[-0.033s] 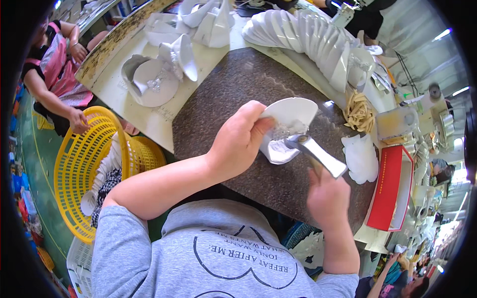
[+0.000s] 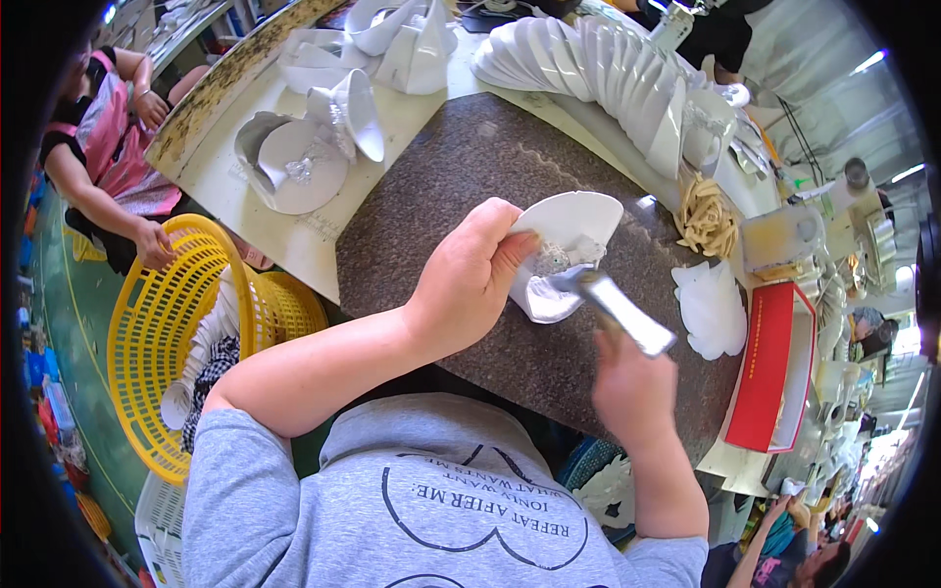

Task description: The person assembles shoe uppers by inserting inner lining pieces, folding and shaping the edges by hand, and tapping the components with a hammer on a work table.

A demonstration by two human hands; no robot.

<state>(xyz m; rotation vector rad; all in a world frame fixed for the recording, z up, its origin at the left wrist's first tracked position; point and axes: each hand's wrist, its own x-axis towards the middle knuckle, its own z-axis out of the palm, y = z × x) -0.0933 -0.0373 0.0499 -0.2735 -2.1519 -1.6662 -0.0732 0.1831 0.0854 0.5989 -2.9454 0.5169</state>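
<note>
Closed around the rim of a white folded piece (image 2: 569, 240), the left hand (image 2: 469, 279) has its grip pressing that piece down on the dark speckled tabletop (image 2: 461, 176), near the middle of the view. The white folded piece fans open toward one o'clock, its long axis running from seven to one o'clock. At four o'clock from it, the right hand (image 2: 632, 387) has its grip wrapped shut on a flat metal tool (image 2: 622, 312), whose blade points to ten o'clock and touches the piece's glittery centre. Farther toward three o'clock stands a flat red rectangular box (image 2: 769, 367), upright along the tabletop's edge.
</note>
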